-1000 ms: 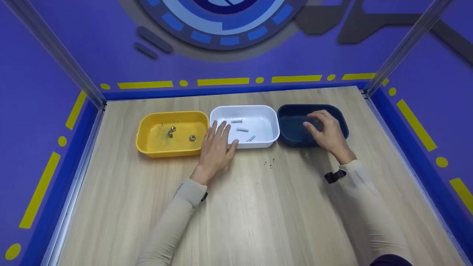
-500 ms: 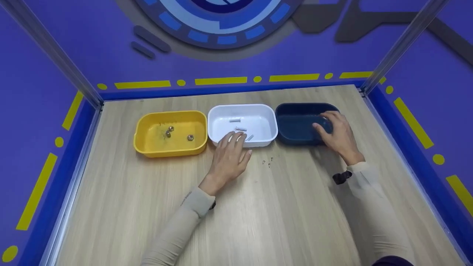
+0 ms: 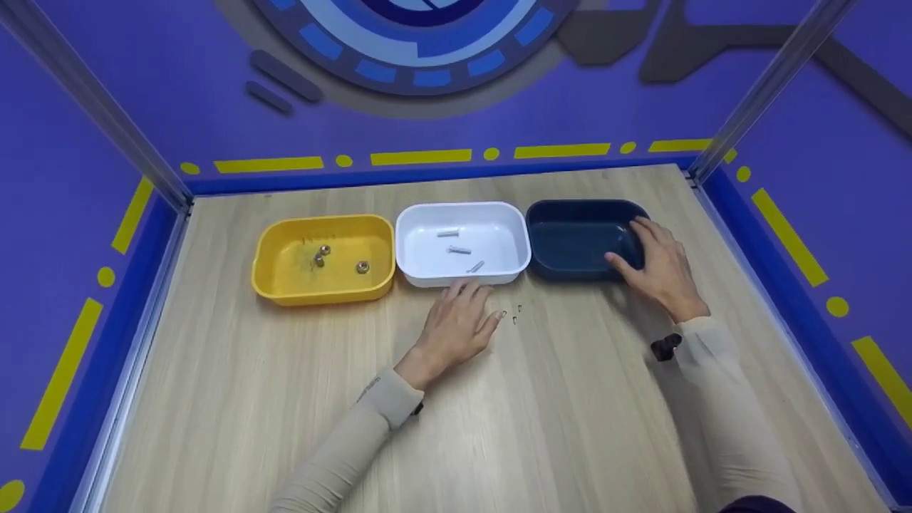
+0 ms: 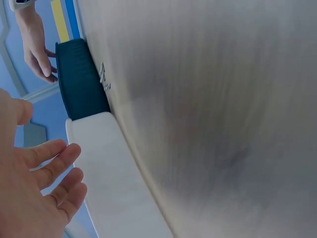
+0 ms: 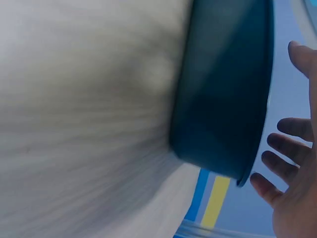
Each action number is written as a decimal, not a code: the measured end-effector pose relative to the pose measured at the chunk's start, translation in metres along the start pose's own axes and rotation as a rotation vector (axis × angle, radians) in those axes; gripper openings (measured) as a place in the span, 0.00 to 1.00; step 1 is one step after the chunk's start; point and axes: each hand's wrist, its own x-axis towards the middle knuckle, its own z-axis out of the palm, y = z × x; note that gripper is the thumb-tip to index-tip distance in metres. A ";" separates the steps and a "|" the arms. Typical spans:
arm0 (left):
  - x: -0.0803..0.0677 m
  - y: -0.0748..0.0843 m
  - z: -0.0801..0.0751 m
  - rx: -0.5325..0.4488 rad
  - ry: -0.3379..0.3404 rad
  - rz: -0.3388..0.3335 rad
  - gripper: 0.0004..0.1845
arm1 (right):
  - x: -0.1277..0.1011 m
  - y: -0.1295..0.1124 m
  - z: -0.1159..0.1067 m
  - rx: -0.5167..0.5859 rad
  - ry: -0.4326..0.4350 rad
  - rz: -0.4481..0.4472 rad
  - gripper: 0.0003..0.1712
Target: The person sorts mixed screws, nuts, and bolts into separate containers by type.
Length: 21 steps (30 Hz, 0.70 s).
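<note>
Three bins stand in a row: a yellow bin with a few nuts, a white bin with three bolts, and a dark blue bin. My left hand lies open just in front of the white bin, holding nothing. Its fingertips are close to a few tiny screws on the table. My right hand is at the blue bin's front right corner, fingers spread beside the rim, thumb at the front wall.
The wooden table is walled by purple panels with a blue and yellow border. Metal posts stand at the back corners. The tiny screws lie in front of the gap between the white and blue bins.
My left hand drew back from the white bin's left rim and moved right toward the tiny screws. My right hand slid from over the blue bin to its front right corner.
</note>
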 end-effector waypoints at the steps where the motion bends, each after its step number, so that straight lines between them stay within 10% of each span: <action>1: 0.000 0.001 0.001 -0.004 -0.011 0.005 0.24 | -0.001 0.002 0.000 -0.006 -0.009 0.009 0.53; 21: 0.004 0.004 0.012 -0.028 -0.084 -0.014 0.23 | -0.006 0.031 -0.001 -0.072 -0.114 0.122 0.58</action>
